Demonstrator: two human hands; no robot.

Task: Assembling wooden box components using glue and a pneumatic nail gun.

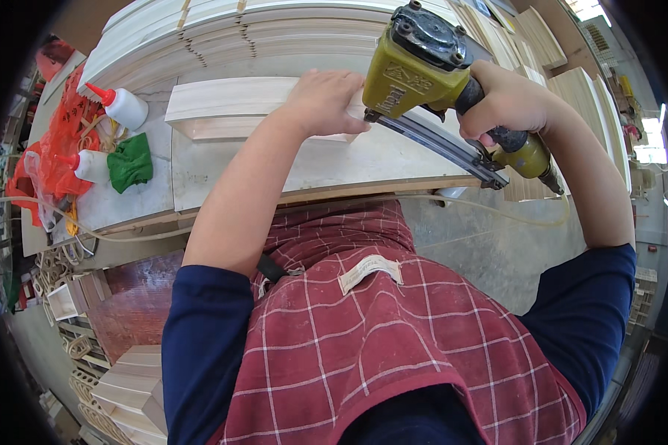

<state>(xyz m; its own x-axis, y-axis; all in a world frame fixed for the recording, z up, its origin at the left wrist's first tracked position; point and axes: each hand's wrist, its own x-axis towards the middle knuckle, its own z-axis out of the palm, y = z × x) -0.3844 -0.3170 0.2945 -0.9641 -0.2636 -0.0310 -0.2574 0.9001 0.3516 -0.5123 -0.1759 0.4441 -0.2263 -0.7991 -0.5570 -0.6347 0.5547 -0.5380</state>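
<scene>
A pale wooden box-like piece [230,100] made of long boards lies on the worktable [245,167]. Its right end is gripped by my left hand [323,100], with fingers over the far side and thumb on the near side. My right hand [508,104] is wrapped round the handle of a yellow-green and black nail gun [416,78]. The gun's nose sits at the right end of the wooden piece, close to my left fingertips; whether it touches the wood I cannot tell. Its long magazine slants down to the right.
Stacked pale boards [274,37] line the table's back, with more stacks [583,104] at right. On the left are white glue bottles [128,109] with red tips, a green cloth [130,162] and a red plastic bag [56,148]. An air hose [490,211] hangs along the table's front edge.
</scene>
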